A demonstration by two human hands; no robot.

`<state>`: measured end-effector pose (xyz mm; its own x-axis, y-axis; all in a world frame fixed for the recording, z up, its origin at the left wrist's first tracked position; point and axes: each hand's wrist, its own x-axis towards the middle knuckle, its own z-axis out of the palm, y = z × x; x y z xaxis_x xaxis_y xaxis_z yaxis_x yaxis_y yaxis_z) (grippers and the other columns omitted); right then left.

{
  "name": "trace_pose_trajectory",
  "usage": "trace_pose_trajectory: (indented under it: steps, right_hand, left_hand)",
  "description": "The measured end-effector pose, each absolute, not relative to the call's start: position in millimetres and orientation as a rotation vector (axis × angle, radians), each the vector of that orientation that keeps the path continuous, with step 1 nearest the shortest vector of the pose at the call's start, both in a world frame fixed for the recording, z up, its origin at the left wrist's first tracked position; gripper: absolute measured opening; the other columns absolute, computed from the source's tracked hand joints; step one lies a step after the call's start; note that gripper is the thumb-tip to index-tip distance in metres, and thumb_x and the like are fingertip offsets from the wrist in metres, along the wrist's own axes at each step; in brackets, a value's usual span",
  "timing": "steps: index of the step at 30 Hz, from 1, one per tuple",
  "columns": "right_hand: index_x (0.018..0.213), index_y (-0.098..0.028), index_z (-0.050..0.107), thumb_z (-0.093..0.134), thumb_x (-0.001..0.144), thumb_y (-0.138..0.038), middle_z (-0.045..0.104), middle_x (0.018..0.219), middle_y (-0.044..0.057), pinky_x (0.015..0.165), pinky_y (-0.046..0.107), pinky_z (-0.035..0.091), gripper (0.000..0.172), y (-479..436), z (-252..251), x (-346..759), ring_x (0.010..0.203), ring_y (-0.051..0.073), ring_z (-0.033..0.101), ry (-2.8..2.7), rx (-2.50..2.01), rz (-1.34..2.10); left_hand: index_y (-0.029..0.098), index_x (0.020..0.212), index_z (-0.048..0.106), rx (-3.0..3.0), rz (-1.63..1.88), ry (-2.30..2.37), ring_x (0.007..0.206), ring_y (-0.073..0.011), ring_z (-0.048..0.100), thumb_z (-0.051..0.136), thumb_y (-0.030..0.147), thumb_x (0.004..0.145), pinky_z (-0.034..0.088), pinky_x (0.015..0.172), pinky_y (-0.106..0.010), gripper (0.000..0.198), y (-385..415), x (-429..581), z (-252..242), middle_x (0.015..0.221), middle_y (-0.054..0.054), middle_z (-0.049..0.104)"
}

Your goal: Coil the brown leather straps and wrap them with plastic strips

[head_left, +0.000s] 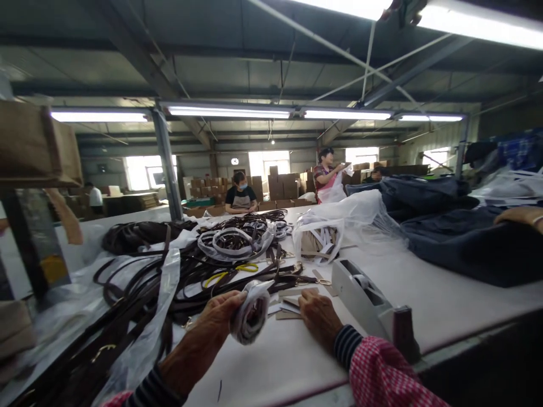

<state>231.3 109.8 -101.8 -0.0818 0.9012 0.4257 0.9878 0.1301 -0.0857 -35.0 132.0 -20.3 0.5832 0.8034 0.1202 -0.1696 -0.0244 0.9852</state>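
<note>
Left hand (214, 326) gripping a small coiled roll in clear, wrinkled plastic (251, 321), fingers closed on its upper left rim; roll raised just above the white surface (263, 370), toward the near edge, open end turned to the wearer. Pinching at the rim likely keeps the coil from slackening and leaves its face in sight. Right hand (320, 317) is down on flat grey-brown and white strips (288, 314), beyond the roll and to its right; fingers bent over the strip ends, though whether they pinch or merely press is hidden by the hand itself. Strips lie loosely overlapped there, probably for easy reach. Grey tape dispenser (360, 288) stands just right of that hand, its near end by the near edge: handy, I judge, but a block to any sideways sweep. Left part of the surface is heaped with dark brown straps (139, 302), a limp clear plastic sleeve (168, 277) draped across them; loose loops there could snag a sleeve or cuff. Yellow-handled cutters (248, 267) sit among the straps, beyond the roll. Toward the far edge, a clear plastic bag (369, 209) with strips inside; at the right, dark navy fabric bundles (458, 243), another person's hand (520, 216) against them.
</note>
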Motion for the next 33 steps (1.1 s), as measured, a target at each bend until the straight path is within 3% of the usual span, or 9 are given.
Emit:
trace_pose_trajectory:
  steps: [4, 8, 10, 13, 15, 19, 24, 29, 33]
  right_hand:
    - [0.077, -0.018, 0.068, 0.058, 0.09, -0.007, 0.072, 0.093, 0.009, 0.077, 0.03, 0.048, 0.02, 104.4, -91.9, 234.9, 0.091, 0.023, 0.068, -1.89, -1.772, -0.228]
    - [0.085, -0.019, 0.065, 0.052, 0.101, -0.024, 0.071, 0.095, 0.009, 0.081, 0.033, 0.05, 0.021, 83.3, -66.9, 229.4, 0.093, 0.024, 0.067, -1.653, -1.692, -0.185]
    - [0.085, -0.02, 0.062, 0.047, 0.105, -0.035, 0.07, 0.081, 0.005, 0.068, 0.029, 0.052, 0.029, 66.5, -54.0, 218.5, 0.074, 0.019, 0.067, -1.6, -1.6, -0.027]
    - [0.08, -0.02, 0.061, 0.056, 0.099, -0.05, 0.065, 0.059, -0.002, 0.043, 0.022, 0.04, 0.036, 41.8, -41.4, 195.8, 0.044, 0.012, 0.053, -1.526, -1.371, 0.535]
    - [0.075, -0.019, 0.061, 0.064, 0.092, -0.054, 0.061, 0.05, -0.003, 0.037, 0.021, 0.031, 0.039, 31.9, -37.9, 181.8, 0.036, 0.009, 0.044, -1.444, -1.288, 0.79]
    - [0.069, -0.018, 0.06, 0.072, 0.086, -0.054, 0.055, 0.041, -0.005, 0.034, 0.019, 0.025, 0.042, 33.0, -38.2, 166.0, 0.032, 0.007, 0.039, -1.35, -1.289, 0.877]
    - [0.082, -0.015, 0.067, 0.071, 0.088, -0.05, 0.063, 0.056, -0.002, 0.034, 0.016, 0.031, 0.036, 41.6, -49.5, 161.1, 0.039, 0.007, 0.048, -1.31, -1.002, 1.014]
    - [0.111, -0.014, 0.066, 0.061, 0.093, -0.056, 0.071, 0.069, 0.004, 0.042, 0.02, 0.045, 0.047, 20.2, -66.1, 180.0, 0.047, 0.012, 0.06, -1.249, -0.932, 1.206]
    - [0.129, -0.023, 0.065, 0.067, 0.093, -0.038, 0.073, 0.098, 0.006, 0.049, 0.02, 0.048, 0.039, -2.5, -73.3, 196.4, 0.068, 0.014, 0.066, -1.47, -0.989, 0.889]
  left_hand:
    - [0.017, 0.086, 0.074, 1.354, 0.913, 0.606, 0.076, -0.0174, 0.056, 0.075, 0.052, 0.086, 0.047, 0.075, -0.028, 0.035, 126.6, -39.7, -18.6, 0.084, -0.002, 0.07]
    - [0.019, 0.094, 0.075, 1.294, 0.958, 0.634, 0.09, -0.0221, 0.063, 0.077, 0.051, 0.084, 0.051, 0.085, -0.032, 0.033, 126.6, -42.6, -20.6, 0.095, -0.004, 0.074]
    - [0.019, 0.095, 0.075, 1.253, 0.935, 0.62, 0.091, -0.0219, 0.063, 0.078, 0.048, 0.083, 0.051, 0.084, -0.031, 0.031, 127.9, -41.5, -21.9, 0.097, -0.005, 0.074]
    - [0.017, 0.09, 0.075, 1.224, 0.902, 0.572, 0.081, -0.0179, 0.059, 0.081, 0.043, 0.082, 0.049, 0.076, -0.027, 0.028, 126.5, -36.3, -21.9, 0.089, -0.003, 0.072]
    - [0.017, 0.089, 0.075, 1.216, 0.889, 0.534, 0.078, -0.0161, 0.057, 0.081, 0.042, 0.082, 0.048, 0.073, -0.026, 0.027, 122.2, -31.8, -20.6, 0.086, -0.002, 0.07]
    - [0.016, 0.086, 0.073, 1.262, 0.836, 0.504, 0.073, -0.0147, 0.054, 0.079, 0.045, 0.086, 0.046, 0.07, -0.025, 0.029, 112.5, -21.0, -23.5, 0.081, -0.001, 0.068]
    - [0.017, 0.077, 0.067, 1.301, 0.767, 0.541, 0.062, -0.0152, 0.055, 0.079, 0.053, 0.082, 0.043, 0.061, -0.027, 0.038, 113.0, -5.7, -47.8, 0.068, 0.0, 0.064]
    - [0.018, 0.076, 0.07, 1.339, 0.763, 0.646, 0.059, -0.0146, 0.053, 0.078, 0.057, 0.082, 0.04, 0.058, -0.025, 0.04, 112.4, -5.3, -52.8, 0.066, 0.001, 0.063]
    - [0.017, 0.081, 0.071, 1.309, 0.726, 0.638, 0.066, -0.0156, 0.055, 0.079, 0.056, 0.081, 0.043, 0.064, -0.026, 0.04, 110.2, -6.2, -46.6, 0.073, -0.001, 0.066]
